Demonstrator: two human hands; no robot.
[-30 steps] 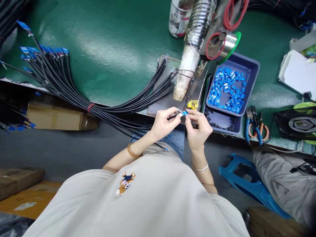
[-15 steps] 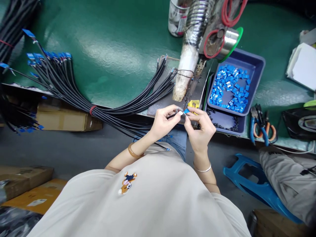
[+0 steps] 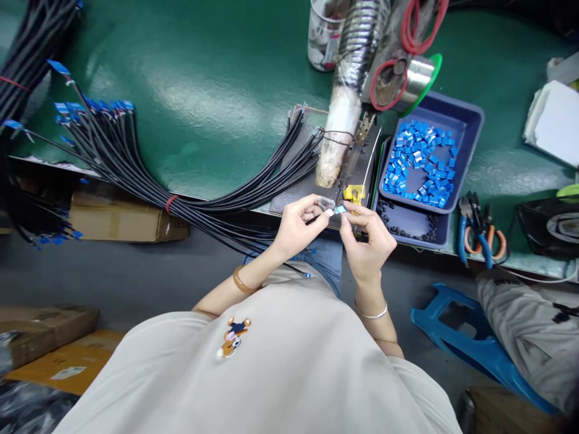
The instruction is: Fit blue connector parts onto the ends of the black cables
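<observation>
My left hand (image 3: 302,225) is closed in a pinch in front of the bench edge, on what looks like the end of a thin black cable, mostly hidden by the fingers. A small blue circuit board (image 3: 339,210) lies between my two hands, by the left thumb tip. My right hand (image 3: 368,236) pinches the board's right end between thumb and fingers. Just beyond the fingertips is a yellow piece (image 3: 354,193) on a dark work plate (image 3: 289,191). To the left, a bundle of black cables (image 3: 199,208) tied with a red band reaches toward my left hand.
A bin (image 3: 470,129) of small blue boards stands right, above a tray (image 3: 441,236) of small black parts. An exhaust hose (image 3: 337,129) hangs over the plate beside a wire spool (image 3: 416,84). Pliers (image 3: 474,232) sit at the front edge; a blue stool (image 3: 452,331) is below.
The blue board, mostly covered by my right fingers before, now shows clearly between my hands. My right fingertips have shifted slightly down and right; my left hand has hardly moved.
</observation>
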